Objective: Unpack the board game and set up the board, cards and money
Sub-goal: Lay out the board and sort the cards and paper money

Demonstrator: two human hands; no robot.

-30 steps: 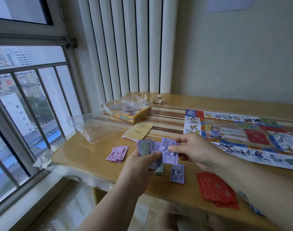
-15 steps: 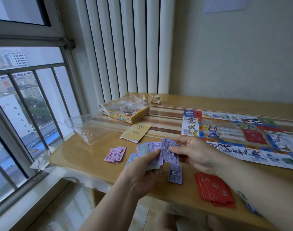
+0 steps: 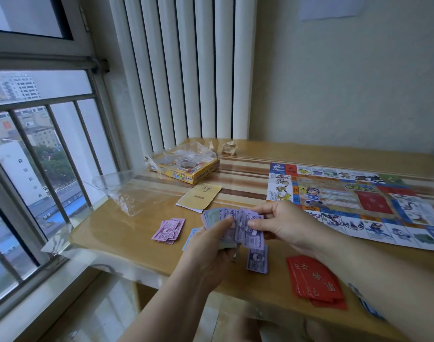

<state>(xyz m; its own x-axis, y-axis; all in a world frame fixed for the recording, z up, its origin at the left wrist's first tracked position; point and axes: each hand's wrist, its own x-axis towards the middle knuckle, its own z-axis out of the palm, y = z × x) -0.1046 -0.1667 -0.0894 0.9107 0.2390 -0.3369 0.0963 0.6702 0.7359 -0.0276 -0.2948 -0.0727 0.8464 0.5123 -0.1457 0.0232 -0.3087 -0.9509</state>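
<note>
Fingers (image 3: 264, 209) of the right hand (image 3: 285, 225) pinch a purple bill, maybe two, off the money fan (image 3: 225, 218) that the left hand (image 3: 211, 248) grips, mid-frame. The paper looks light, floppy and slippery, so hold it by the edges.

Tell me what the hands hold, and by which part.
The left hand grips a stack of paper money by its lower end; the right hand pinches the front purple bill at its right edge.

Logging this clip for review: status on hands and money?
Left hand holds fanned money stack. Right hand pinches purple note. Pink pile, purple pile laid on table. No obstruction seen.
</note>
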